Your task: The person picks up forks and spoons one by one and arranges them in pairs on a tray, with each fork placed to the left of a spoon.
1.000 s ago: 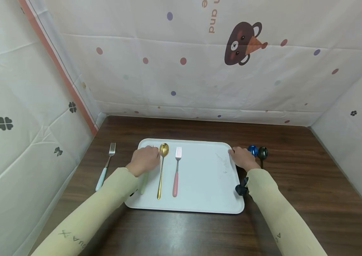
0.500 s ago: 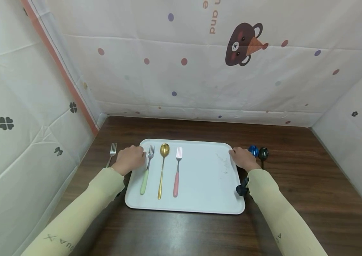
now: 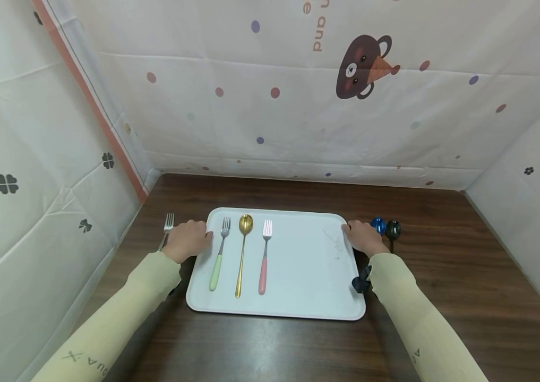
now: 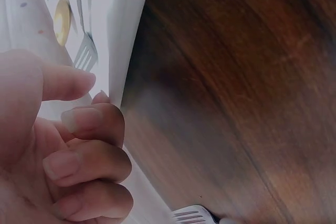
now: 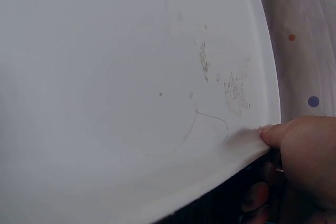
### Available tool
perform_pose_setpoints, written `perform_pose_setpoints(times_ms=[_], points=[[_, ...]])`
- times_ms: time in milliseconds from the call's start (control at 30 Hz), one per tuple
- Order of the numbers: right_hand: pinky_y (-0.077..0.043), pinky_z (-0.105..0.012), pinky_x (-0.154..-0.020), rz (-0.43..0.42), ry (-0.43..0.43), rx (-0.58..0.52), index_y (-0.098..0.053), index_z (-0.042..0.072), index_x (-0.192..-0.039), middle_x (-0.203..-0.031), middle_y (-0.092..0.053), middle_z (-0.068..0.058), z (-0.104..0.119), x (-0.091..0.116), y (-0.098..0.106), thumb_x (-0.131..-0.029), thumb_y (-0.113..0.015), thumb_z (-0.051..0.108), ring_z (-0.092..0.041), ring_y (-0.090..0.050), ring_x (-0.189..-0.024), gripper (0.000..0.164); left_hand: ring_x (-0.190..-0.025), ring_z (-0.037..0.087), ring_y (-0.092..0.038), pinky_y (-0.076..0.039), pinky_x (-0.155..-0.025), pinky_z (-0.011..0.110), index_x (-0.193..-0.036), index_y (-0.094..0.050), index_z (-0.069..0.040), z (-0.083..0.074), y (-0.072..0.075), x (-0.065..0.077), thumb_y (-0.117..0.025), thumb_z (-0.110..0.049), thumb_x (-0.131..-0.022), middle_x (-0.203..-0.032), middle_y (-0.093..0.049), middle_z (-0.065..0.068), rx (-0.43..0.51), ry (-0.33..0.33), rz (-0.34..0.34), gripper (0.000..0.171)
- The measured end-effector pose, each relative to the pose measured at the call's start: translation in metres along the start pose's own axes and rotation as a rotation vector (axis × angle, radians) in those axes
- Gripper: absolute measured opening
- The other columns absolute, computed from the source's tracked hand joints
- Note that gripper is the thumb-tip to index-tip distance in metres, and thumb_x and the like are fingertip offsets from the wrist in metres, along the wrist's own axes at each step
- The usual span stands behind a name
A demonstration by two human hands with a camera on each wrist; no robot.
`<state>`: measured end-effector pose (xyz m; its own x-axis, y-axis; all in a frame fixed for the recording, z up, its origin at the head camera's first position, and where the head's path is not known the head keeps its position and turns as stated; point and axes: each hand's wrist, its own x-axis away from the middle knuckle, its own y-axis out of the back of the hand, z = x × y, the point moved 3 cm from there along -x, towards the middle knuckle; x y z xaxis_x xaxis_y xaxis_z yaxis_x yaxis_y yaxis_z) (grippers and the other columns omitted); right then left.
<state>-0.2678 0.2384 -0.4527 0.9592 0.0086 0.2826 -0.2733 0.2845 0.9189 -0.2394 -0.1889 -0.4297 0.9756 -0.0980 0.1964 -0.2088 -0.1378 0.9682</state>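
A white tray (image 3: pixel 308 270) lies on the brown table. On its left half, side by side, are a fork with a green handle (image 3: pixel 215 273), a golden spoon (image 3: pixel 240 260) and a fork with a pink handle (image 3: pixel 262 275). My left hand (image 3: pixel 187 240) is at the tray's left rim, its fingers loosely curled around nothing in the left wrist view. My right hand (image 3: pixel 364 236) grips the tray's far right corner, thumb (image 5: pixel 273 135) on top of the rim and fingers below. Left of my left hand, the tines of another fork (image 3: pixel 169 221) show; its handle is hidden by the arm.
Right of my right hand lie a blue spoon (image 3: pixel 378 225) and a black spoon (image 3: pixel 393 229), partly covered. Patterned white cloth walls (image 3: pixel 203 116) stand behind the table (image 3: pixel 270 345) and on both sides. A dark device (image 3: pixel 361 281) is strapped to the right wrist.
My left hand has left the green-handled fork on the tray and moved left to the rim, then shifted slightly further left. The right hand has stayed on the tray's corner.
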Motion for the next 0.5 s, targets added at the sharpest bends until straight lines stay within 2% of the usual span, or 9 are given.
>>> perform_pose_setpoints(times_ms=[233,367,500], points=[[-0.040,-0.060,-0.100,0.000,-0.003,0.000,-0.043,-0.006,-0.139,-0.136,-0.050,-0.030,0.0000,0.0009,-0.0007,-0.105,-0.031,0.033,-0.046,-0.052,-0.120,0.054,-0.057,0.023,-0.052,-0.037,-0.048,0.032,-0.104,-0.062,0.003,0.0035,-0.0016,-0.0019,-0.049,-0.032,-0.098,-0.072,-0.058,0.011,0.001,0.027,0.014,0.038],[-0.040,-0.060,-0.100,0.001,-0.006,0.000,-0.042,-0.006,-0.139,-0.136,-0.050,-0.030,0.0000,0.0015,-0.0010,-0.104,-0.031,0.033,-0.046,-0.051,-0.121,0.053,-0.062,0.025,-0.053,-0.040,-0.052,0.036,-0.109,-0.061,0.004,0.0051,-0.0039,-0.0025,-0.045,-0.030,-0.099,-0.080,-0.061,0.014,-0.003,0.042,0.062,0.039],[-0.039,-0.060,-0.101,0.000,-0.009,-0.005,-0.042,-0.006,-0.140,-0.137,-0.049,-0.030,0.0001,0.0012,-0.0007,-0.105,-0.030,0.033,-0.047,-0.050,-0.122,0.054,-0.063,0.024,-0.053,-0.041,-0.054,0.037,-0.107,-0.063,0.002,0.0051,-0.0067,-0.0035,-0.042,-0.028,-0.100,-0.080,-0.061,0.013,0.002,0.038,0.104,0.037]])
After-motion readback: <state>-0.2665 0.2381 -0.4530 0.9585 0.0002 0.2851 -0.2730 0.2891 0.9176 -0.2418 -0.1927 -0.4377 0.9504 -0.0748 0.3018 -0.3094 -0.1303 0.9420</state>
